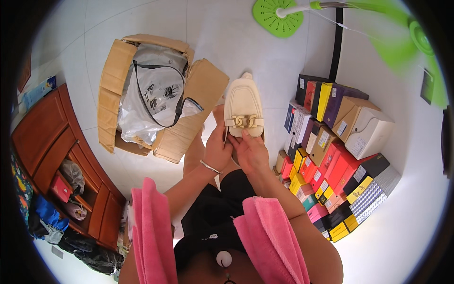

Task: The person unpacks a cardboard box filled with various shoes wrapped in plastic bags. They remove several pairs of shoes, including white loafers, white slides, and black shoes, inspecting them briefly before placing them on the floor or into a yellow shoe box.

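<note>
A cream loafer [244, 100] with a gold chain buckle is held up in front of me, its toe pointing away. My left hand [218, 150] is closed at the left side of its heel end, a thin bracelet on the wrist. From the right, my right hand [250, 152] grips the same end, fingertips reaching the edge just below the buckle. Both hands meet under the shoe, so part of the left fingers is hidden. Just left of the loafer stands an opened cardboard box [109, 94] holding a clear plastic bag [156, 94] with dark print and a black strap.
Stacked shoe boxes [326, 156] in many colours line the right wall. A green fan [418, 40] with blurred blades stands at the upper right, its base [279, 18] on the tiled floor. A reddish-brown wooden cabinet [52, 128] with an open compartment fills the left side.
</note>
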Demonstrator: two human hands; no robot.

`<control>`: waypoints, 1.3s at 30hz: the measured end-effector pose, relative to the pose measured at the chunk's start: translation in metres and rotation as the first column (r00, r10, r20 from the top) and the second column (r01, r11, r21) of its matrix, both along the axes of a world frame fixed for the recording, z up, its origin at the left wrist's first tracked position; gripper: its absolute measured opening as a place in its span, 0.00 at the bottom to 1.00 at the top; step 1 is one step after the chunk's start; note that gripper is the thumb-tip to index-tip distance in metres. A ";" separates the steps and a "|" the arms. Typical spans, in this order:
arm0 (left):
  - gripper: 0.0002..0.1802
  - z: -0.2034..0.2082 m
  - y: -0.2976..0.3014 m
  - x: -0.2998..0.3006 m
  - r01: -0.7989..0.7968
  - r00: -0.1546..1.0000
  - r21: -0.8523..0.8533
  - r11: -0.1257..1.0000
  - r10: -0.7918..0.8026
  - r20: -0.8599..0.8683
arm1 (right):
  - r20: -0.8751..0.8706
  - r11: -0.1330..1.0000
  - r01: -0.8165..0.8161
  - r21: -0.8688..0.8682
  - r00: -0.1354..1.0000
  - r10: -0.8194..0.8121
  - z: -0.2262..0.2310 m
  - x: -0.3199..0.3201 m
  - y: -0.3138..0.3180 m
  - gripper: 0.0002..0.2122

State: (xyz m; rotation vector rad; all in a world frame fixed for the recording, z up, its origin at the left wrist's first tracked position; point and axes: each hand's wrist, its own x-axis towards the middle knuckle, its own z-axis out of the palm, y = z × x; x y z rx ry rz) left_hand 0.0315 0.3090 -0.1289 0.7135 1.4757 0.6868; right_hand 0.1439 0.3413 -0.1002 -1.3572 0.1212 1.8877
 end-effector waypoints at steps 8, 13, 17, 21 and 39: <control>0.36 -0.008 -0.007 0.011 -0.039 0.999 0.074 0.997 0.040 -0.014 | 0.075 0.997 -0.043 0.063 0.996 0.038 -0.001 0.003 -0.009 0.15; 0.37 -0.004 -0.001 0.009 0.001 1.000 0.071 0.997 0.000 -0.009 | -0.054 0.999 0.009 0.051 0.998 -0.006 -0.014 0.017 -0.013 0.18; 0.39 -0.003 0.001 0.010 0.009 0.997 0.200 0.980 0.006 -0.074 | -0.155 0.995 0.078 0.068 0.986 -0.066 -0.038 0.037 -0.023 0.22; 0.40 0.001 0.005 0.010 0.006 0.995 0.244 0.970 0.018 -0.097 | -0.207 0.992 0.100 0.077 0.975 -0.082 -0.039 0.040 -0.018 0.22; 0.38 -0.001 0.002 0.010 0.116 0.958 0.258 0.959 -0.040 -0.283 | -0.231 0.994 0.099 0.045 0.969 -0.086 -0.046 0.044 -0.019 0.23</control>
